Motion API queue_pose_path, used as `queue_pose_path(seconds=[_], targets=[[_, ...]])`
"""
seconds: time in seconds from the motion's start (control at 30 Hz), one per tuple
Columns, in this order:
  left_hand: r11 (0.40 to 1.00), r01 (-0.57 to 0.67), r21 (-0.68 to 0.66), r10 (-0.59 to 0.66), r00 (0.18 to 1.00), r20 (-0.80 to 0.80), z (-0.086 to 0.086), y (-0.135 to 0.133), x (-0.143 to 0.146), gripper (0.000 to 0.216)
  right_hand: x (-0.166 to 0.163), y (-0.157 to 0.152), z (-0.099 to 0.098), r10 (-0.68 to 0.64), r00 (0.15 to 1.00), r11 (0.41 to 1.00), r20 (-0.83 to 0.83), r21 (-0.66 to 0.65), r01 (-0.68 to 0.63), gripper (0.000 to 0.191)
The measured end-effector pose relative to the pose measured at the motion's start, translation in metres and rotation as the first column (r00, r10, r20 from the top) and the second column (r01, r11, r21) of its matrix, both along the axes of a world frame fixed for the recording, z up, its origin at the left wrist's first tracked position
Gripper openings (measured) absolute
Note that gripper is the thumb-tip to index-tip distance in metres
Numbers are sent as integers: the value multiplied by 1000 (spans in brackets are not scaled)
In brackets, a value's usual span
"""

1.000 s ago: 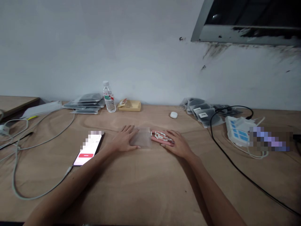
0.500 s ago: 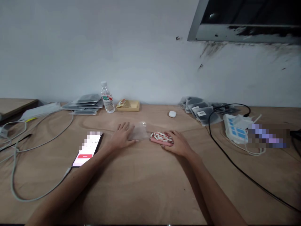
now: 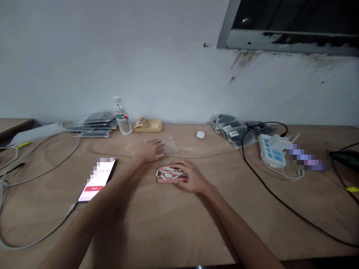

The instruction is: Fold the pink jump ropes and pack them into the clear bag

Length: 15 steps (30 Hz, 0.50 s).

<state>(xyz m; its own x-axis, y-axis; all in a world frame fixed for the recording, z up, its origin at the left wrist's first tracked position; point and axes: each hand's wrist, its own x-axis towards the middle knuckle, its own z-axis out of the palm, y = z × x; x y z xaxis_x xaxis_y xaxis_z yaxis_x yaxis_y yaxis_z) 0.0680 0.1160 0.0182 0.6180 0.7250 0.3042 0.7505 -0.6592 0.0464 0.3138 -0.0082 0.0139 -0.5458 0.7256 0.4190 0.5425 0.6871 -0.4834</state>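
My right hand (image 3: 193,178) is wrapped round the right end of a small pink tray (image 3: 165,181), which rests on the table. Several short white sticks (image 3: 169,173) lie jumbled in the tray; what they are is too small to make out. Beyond the tray, my left hand (image 3: 151,150) lies palm down with its fingers stretched out. Under or beside its fingertips is a clear plastic bag (image 3: 171,144), flat on the wood, its left part hidden by the hand.
A lit phone (image 3: 97,181) on a white cable lies left of my left forearm. Along the wall are grey packets (image 3: 98,121), a water bottle (image 3: 122,117), a yellow box (image 3: 153,126), a white earbud case (image 3: 200,135) and dark bagged packets (image 3: 232,130). A power strip (image 3: 270,151) and black cable sit right.
My right hand has slid the pink tray left and nearer to me. My left hand and the plastic bag have shifted farther away, toward the wall. The view has turned slightly right.
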Motion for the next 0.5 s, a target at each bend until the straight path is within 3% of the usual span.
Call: queue_pose_path(seconds=[0.13,0.23,0.33,0.5], targets=[[999,10,-44,-14,995,-95,4,14,7,56,-17,-2,-2,3,997,1000,-83,13,-2,46],[1000,-17,-14,16,997,-77,16,3,9,62,-17,-2,-5,-21,993,1000,-119,13,22,43],[998,-17,61,13,998,58,26,-37,10,67,-16,-2,-7,-22,988,999,-150,32,27,49],[971,204,-128,-176,963,203,11,-113,9,62,-14,-1,-14,-42,977,999,-208,17,47,57]])
